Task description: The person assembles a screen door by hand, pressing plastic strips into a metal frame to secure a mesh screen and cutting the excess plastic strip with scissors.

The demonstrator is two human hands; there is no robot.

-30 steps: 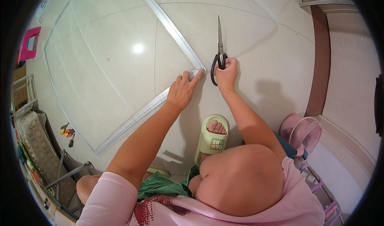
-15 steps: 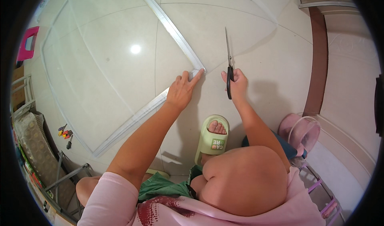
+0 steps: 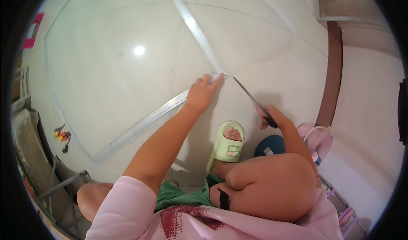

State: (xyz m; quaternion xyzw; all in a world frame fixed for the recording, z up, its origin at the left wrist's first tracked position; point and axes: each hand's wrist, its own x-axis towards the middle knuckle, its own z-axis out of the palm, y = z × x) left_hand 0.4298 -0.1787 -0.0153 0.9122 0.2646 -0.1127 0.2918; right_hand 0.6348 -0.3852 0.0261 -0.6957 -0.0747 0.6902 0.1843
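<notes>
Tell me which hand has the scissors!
The right hand holds the black-handled scissors. The left hand has none; it rests on the silver frame, by a corner.

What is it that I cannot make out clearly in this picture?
- Head view: silvery frame, far end cut off by the upper edge.
- Head view: finger placement of the right hand on the scissors, hidden by the handles.
- Head view: blue thing, partly hidden by the right forearm.
- Head view: coloured things, too small to identify.

Silvery frame (image 3: 195,29); black-handled scissors (image 3: 259,104); pale green slipper (image 3: 228,151); green shorts (image 3: 182,197); pink shirt (image 3: 272,228), dark-red speckled print (image 3: 172,223).
</notes>
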